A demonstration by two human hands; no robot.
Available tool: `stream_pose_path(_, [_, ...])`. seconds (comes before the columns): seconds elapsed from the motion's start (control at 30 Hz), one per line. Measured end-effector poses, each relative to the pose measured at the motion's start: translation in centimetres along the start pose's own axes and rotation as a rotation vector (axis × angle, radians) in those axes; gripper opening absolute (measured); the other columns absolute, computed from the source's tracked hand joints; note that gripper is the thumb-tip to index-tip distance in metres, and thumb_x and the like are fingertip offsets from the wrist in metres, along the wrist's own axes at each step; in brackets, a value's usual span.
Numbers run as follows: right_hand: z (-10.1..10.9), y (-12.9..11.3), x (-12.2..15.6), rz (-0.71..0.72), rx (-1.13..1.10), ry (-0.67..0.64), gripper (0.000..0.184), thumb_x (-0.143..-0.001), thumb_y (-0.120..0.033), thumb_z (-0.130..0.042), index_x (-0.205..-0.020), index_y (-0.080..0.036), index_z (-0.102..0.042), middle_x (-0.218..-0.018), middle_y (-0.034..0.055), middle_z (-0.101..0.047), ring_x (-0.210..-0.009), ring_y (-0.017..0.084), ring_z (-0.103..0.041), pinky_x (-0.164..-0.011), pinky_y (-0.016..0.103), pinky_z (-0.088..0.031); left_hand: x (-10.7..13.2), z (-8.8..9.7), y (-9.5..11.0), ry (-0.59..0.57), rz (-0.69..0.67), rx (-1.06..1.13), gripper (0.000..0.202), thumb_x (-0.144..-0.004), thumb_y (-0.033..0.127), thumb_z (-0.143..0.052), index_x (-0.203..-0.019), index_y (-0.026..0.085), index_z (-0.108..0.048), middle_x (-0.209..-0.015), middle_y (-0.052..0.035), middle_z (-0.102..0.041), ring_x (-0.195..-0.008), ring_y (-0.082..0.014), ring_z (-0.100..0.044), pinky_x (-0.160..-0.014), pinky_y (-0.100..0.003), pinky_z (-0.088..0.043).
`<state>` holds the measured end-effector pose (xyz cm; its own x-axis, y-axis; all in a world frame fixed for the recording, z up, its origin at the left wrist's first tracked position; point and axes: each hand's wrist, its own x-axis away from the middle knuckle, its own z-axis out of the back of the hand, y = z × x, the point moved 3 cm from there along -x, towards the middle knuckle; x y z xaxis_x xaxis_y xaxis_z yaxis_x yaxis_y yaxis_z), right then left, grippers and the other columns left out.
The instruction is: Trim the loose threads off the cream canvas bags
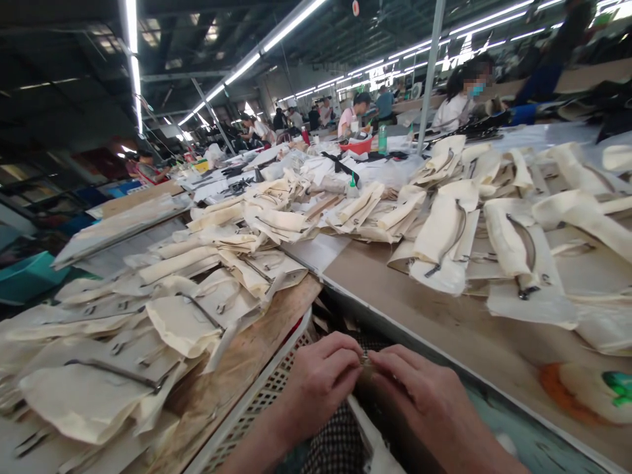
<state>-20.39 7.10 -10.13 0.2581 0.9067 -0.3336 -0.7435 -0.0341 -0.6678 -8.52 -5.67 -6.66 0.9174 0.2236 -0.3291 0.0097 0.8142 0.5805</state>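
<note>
My left hand point(323, 378) and my right hand point(427, 395) meet fingertip to fingertip at the bottom centre. Both have curled, pinching fingers; whatever is between them is too small or hidden to name. Below the fingers hangs a pale strip point(368, 431), beside a dark area, and I cannot tell whether either hand grips it. Under the hands shows checked cloth point(336, 441). Close by on the left is a cream plastic basket point(251, 408) with a holed side. Cream fabric pieces with dark zippers, such as the piece point(93, 388), lie in piles on the left.
More cream zippered pieces point(444, 230) cover the brown table point(375, 270) at right. Its pale edge runs diagonally past my right hand. A bottle with a green cap point(615, 388) lies at lower right. Farther off are a red basin point(356, 145), a metal pole point(431, 79) and several seated people.
</note>
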Motion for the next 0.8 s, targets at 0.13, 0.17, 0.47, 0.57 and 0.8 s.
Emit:
stream_pose_path(0.13, [0.0, 0.6, -0.6, 0.015, 0.084, 0.000, 0.019, -0.097, -0.016, -0.047, -0.102, -0.020, -0.066, -0.093, 0.0052, -0.069, -0.077, 0.021, -0.068, -0.067, 0.032, -0.056, -0.4, -0.9, -1.0, 0.024, -0.050, 0.077, 0.013, -0.090, 0.008, -0.053, -0.088, 0.019, -0.060, -0.095, -0.0052, -0.065, -0.087, -0.0158, -0.062, -0.078, -0.026, -0.050])
stream_pose_path(0.17, [0.0, 0.8, -0.7, 0.009, 0.095, 0.002, 0.019, -0.097, -0.016, -0.048, -0.101, -0.020, -0.066, -0.093, 0.0048, -0.069, -0.077, 0.021, -0.068, -0.067, 0.032, -0.056, -0.5, -1.0, -1.1, 0.030, -0.055, 0.081, 0.013, -0.090, 0.008, -0.053, -0.088, 0.019, -0.060, -0.095, -0.0054, -0.065, -0.086, -0.0158, -0.062, -0.078, -0.026, -0.051])
stream_pose_path(0.47, [-0.4, 1.2, -0.8, 0.003, 0.075, 0.007, 0.019, -0.098, -0.016, -0.047, -0.099, -0.021, -0.065, -0.090, 0.0030, -0.068, -0.076, 0.018, -0.066, -0.069, 0.027, -0.051, -0.6, -1.2, -1.1, 0.161, -0.076, 0.059, 0.012, -0.089, 0.008, -0.055, -0.085, 0.018, -0.059, -0.089, -0.0057, -0.066, -0.084, -0.0155, -0.063, -0.076, -0.024, -0.052])
stream_pose_path(0.57, [-0.4, 0.8, -1.0, 0.032, 0.131, 0.017, 0.020, -0.098, -0.015, -0.045, -0.095, -0.020, -0.063, -0.085, 0.0026, -0.066, -0.072, 0.018, -0.065, -0.063, 0.027, -0.048, -0.4, -1.4, -1.1, 0.183, -0.084, 0.059, 0.012, -0.088, 0.006, -0.056, -0.086, 0.018, -0.058, -0.091, -0.0056, -0.066, -0.085, -0.0155, -0.063, -0.076, -0.024, -0.051])
stream_pose_path(0.8, [-0.6, 0.3, -2.2, -0.023, 0.131, -0.065, 0.014, -0.091, -0.011, -0.048, -0.082, -0.020, -0.054, -0.073, -0.0008, -0.062, -0.063, 0.016, -0.060, -0.057, 0.026, -0.038, -0.2, -0.9, -1.6, 0.160, 0.239, 0.222, 0.013, -0.085, 0.011, -0.059, -0.080, 0.020, -0.052, -0.083, 0.0004, -0.062, -0.077, -0.0147, -0.059, -0.071, -0.027, -0.046])
